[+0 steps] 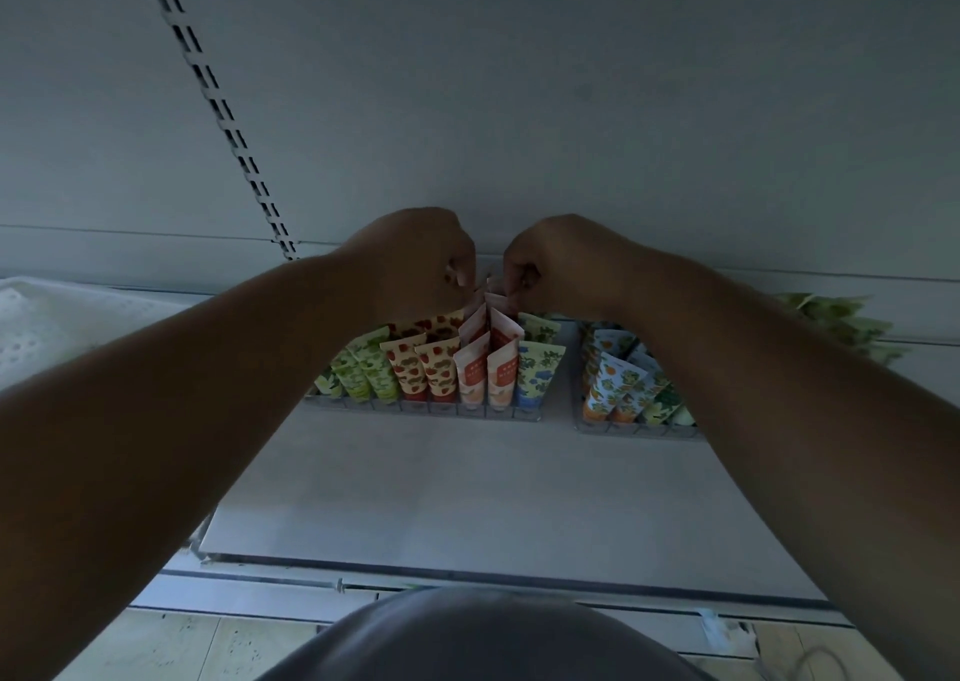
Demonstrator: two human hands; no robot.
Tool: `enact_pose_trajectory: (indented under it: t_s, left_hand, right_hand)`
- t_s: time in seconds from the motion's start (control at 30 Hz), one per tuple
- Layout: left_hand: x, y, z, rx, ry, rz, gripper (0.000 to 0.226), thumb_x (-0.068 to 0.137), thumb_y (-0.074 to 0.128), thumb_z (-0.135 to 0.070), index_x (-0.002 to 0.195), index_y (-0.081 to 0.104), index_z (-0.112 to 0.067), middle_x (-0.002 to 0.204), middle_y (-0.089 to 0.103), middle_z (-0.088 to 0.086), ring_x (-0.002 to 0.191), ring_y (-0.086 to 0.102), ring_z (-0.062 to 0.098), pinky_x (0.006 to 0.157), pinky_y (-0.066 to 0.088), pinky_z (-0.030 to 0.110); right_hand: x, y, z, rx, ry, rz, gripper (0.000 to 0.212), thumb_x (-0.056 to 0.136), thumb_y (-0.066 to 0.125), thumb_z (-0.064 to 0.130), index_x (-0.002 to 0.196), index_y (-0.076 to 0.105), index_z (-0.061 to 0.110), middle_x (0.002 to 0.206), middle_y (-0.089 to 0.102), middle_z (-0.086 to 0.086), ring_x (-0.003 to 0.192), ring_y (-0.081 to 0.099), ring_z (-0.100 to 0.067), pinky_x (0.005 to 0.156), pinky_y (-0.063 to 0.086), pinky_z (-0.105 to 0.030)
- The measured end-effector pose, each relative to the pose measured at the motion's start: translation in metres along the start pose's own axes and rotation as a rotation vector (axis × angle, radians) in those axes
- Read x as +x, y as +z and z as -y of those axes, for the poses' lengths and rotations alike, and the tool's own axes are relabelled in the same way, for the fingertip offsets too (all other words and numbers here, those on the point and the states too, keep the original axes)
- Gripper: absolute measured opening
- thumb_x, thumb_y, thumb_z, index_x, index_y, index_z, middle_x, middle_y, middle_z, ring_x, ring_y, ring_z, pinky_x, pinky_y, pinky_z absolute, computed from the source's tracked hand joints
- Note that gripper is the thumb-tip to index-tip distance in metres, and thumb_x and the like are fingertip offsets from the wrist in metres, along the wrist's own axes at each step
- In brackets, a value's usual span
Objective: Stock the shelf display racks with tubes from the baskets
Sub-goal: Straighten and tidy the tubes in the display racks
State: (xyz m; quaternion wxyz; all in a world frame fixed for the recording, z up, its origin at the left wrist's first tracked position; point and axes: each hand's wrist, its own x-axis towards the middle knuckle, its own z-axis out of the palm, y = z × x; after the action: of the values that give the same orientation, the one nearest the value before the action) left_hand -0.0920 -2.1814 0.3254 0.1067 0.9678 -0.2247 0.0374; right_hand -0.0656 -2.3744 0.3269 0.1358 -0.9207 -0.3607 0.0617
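A shop aisle, dimly lit. A white metal shelf [467, 498] carries wire display racks [431, 410] at twelve o'clock, filled with upright printed tubes [441, 368] sorted by pattern. A slotted upright rail [218, 103] at eleven o'clock runs up the back panel [571, 109].

The scene is dim and blue-grey, with no direct light source in view; the forearms [156, 446] read as dark, nearly featureless shapes. The tubes [441, 368] in the rack are the brightest, most saturated area and stay reasonably sharp. Wide-angle distortion bends the slotted upright [223, 114] and shelf edge [467, 571]; frame corners are soft.
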Motion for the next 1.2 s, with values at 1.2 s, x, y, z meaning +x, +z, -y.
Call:
enact_pose_trajectory:
  t_s: [1.2]
  left_hand:
    - [0.025, -0.001, 0.003, 0.005, -0.118, 0.034, 0.014, 0.085, 0.061, -0.025, 0.094, 0.071, -0.021, 0.105, 0.065, -0.003, 0.101, 0.058, 0.017, 0.085, 0.046, 0.030]
  right_hand:
    - [0.019, 0.002, -0.014, -0.004, 0.095, -0.097, 0.004, 0.083, 0.069, 0.020, 0.083, 0.072, 0.019, 0.072, 0.056, 0.012, 0.070, 0.053, -0.010, 0.065, 0.036, -0.023]
